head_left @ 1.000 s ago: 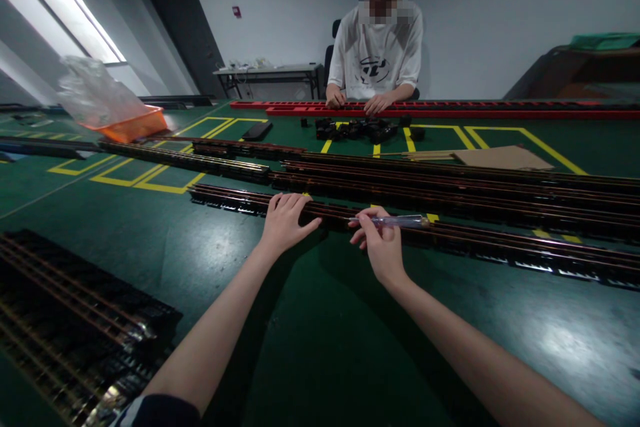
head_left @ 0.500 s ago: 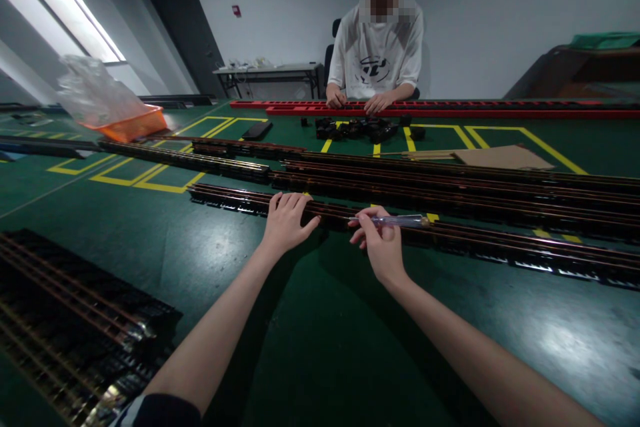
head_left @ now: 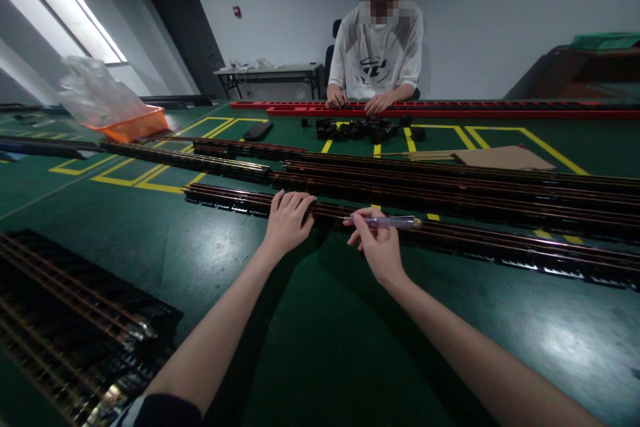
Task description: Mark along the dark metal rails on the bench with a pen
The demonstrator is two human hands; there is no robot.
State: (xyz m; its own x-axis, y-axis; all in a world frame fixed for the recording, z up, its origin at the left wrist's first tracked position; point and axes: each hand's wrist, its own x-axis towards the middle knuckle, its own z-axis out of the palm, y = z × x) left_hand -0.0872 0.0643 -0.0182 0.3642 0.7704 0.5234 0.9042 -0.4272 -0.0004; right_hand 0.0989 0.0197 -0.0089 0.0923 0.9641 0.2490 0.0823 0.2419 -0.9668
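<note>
A long black rail with copper-coloured strips [head_left: 480, 240] lies across the table in front of me. My left hand [head_left: 289, 221] is closed over it, fingers on the far side and thumb on the near side. To the right, my right hand [head_left: 379, 245] holds a screwdriver with a clear handle [head_left: 393, 221], pinched between thumb and fingers just above the rail. Its thin shaft points left, and the other fingers are partly curled. Whether the tip touches the rail I cannot tell.
More black rails [head_left: 400, 190] lie just beyond, and others [head_left: 65, 293] at the near left. Farther back are small black parts [head_left: 357, 128], a phone-like slab [head_left: 258, 131], cardboard [head_left: 505, 158] and an orange basket [head_left: 133, 125]. A person [head_left: 375, 57] sits opposite at red rails [head_left: 295, 111].
The rail under my hands has slid slightly left. My right hand and the screwdriver have shifted a little left too, and my left thumb has drawn in against the rail.
</note>
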